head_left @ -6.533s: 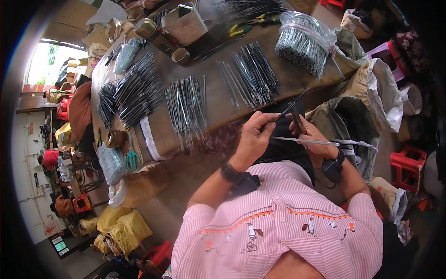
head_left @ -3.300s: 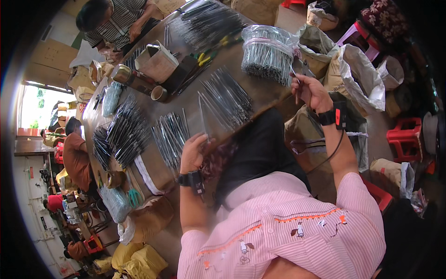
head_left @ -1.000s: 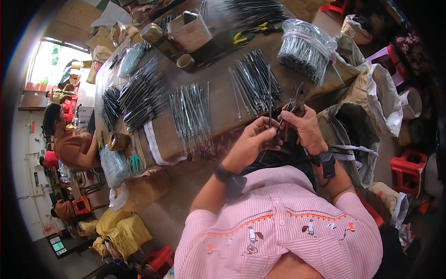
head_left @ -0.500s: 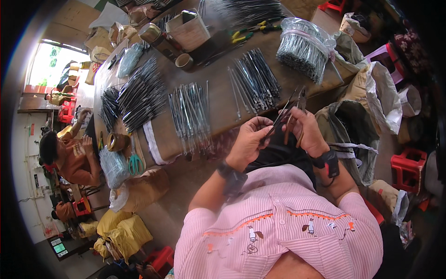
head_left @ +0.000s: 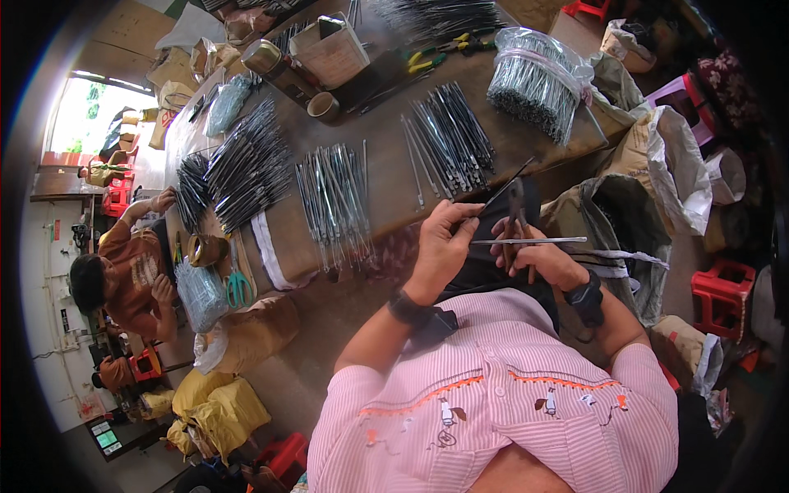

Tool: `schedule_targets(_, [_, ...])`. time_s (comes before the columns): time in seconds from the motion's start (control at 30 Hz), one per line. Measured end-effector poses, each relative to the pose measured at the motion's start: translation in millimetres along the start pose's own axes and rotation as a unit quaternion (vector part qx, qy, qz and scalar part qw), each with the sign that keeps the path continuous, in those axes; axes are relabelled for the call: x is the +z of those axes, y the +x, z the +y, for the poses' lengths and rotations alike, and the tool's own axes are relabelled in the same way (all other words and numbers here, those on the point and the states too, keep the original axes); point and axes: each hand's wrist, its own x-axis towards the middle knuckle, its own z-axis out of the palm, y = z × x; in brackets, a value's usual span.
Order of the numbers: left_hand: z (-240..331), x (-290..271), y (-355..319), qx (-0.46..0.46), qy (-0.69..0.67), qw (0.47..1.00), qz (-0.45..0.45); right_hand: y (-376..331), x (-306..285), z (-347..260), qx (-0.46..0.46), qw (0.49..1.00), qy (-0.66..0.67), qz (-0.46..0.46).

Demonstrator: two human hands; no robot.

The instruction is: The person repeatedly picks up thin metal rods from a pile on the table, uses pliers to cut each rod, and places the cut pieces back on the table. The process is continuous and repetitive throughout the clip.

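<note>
The 1 view looks from the left one of 2 fisheye cameras on the person's head, down and forward. Nearest lies the pink striped shirt (head_left: 493, 353), a little farther the left hand (head_left: 441, 251) and right hand (head_left: 555, 267), and beyond them the worktop (head_left: 385, 172). I'd call it wide: it catches a bright window (head_left: 89, 115) off to the left and a red stool (head_left: 722, 297) to the right, straight edges bending toward its rim.
</note>
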Motion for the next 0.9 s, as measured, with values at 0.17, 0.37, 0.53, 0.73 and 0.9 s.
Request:
schedule_targets(0.17, [-3.3,0.1,2.0,0.017,0.009,1.0,0.02,6.3,-6.1,6.6,-0.073,0.97,-0.223,0.059])
schedule_targets(0.37, [-10.1,0.2,6.3,0.032,0.021,0.999,0.029,9.8,-15.2,0.5,-0.12,0.886,-0.444,0.063])
schedule_targets(0.53, [-13.3,-4.7,5.3,-0.004,0.046,0.999,0.009,10.9,-11.4,-2.2,-0.187,0.867,-0.451,0.098])
schedule_targets(0.73, [-13.4,-1.9,3.7,-0.022,0.008,1.0,0.014,9.1,-10.3,-5.4,-0.168,0.864,-0.46,0.118])
schedule_targets(0.9, [0.5,-7.4,3.9,-0.038,0.032,0.999,0.0,10.1,-10.5,-7.8,-0.204,0.846,-0.475,0.129])
